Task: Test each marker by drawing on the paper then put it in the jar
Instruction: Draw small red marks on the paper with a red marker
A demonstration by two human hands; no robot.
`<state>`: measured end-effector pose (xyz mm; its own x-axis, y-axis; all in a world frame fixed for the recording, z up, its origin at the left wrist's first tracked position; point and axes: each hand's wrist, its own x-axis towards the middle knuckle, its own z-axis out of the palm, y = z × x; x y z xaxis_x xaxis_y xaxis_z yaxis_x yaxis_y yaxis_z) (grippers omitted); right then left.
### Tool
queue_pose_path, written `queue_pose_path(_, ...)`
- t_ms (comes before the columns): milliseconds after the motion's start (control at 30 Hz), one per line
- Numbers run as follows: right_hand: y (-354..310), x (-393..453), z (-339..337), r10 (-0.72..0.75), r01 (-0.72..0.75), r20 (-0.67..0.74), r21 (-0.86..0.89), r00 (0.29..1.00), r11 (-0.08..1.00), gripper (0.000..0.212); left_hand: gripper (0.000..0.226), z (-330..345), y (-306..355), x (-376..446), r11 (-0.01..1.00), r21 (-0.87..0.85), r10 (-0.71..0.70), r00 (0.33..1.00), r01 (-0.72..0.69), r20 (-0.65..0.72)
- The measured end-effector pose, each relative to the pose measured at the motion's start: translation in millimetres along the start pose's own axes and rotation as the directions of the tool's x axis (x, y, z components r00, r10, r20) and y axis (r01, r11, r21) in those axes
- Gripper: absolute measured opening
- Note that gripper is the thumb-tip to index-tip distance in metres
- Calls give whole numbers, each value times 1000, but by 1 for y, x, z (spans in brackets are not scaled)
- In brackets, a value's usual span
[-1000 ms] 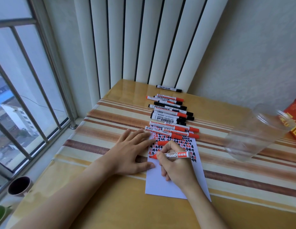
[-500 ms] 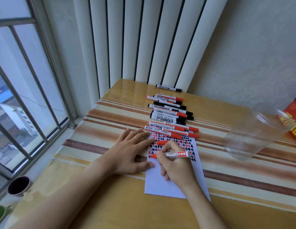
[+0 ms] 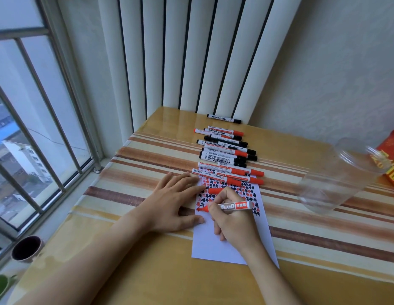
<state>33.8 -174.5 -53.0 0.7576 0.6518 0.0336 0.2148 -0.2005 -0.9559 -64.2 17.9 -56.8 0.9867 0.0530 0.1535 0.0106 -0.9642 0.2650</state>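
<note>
Two hands are seen at the centre of the frame, over a sheet of paper [image 3: 213,245] laid on a striped surface [image 3: 323,234]. The left hand [image 3: 174,205] is spread flat, fingers pressed on the paper's left edge. A red marker [image 3: 231,206] is pinched by the right hand [image 3: 233,225], its tip touching the paper below rows of red and black test marks. A loose red cap [image 3: 214,190] lies on the paper just above that hand.

The testing step appears to be under way. Next, the marker would probably need capping and then carrying to the clear jar [image 3: 339,175], tilted at centre right, well apart from the paper.

A row of unused markers [image 3: 224,157] is lined up above the paper; the nearest overlap its top edge. A red packet [image 3: 391,157] is seen behind the jar, and a dark cup [image 3: 26,248] at lower left.
</note>
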Motion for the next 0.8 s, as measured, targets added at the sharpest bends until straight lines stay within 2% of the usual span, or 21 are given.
queue_pose_path(100,0,0,-1,12,-12,-25,27,1000,1000,24,72,-4,0,0,994,-106,-20,1000,20,1)
queue_pose_path(200,0,0,-3,28,-19,-69,130,997,991,18,59,-9,1,4,980,-187,-65,998,60,-19)
queue_pose_path(367,-1,5,-18,66,-25,-168,238,983,971,15,33,-15,4,20,990,-92,-122,981,109,-153)
queue_pose_path(533,2,10,-30,64,-4,-251,234,966,972,18,24,-15,20,46,999,-4,-37,966,37,-257)
queue_pose_path(633,6,13,-32,107,-34,-263,267,959,963,25,22,-12,33,61,999,49,29,962,-16,-270)
queue_pose_path(800,7,14,-34,145,-46,-275,337,950,940,22,20,2,42,62,997,56,60,970,-48,-235)
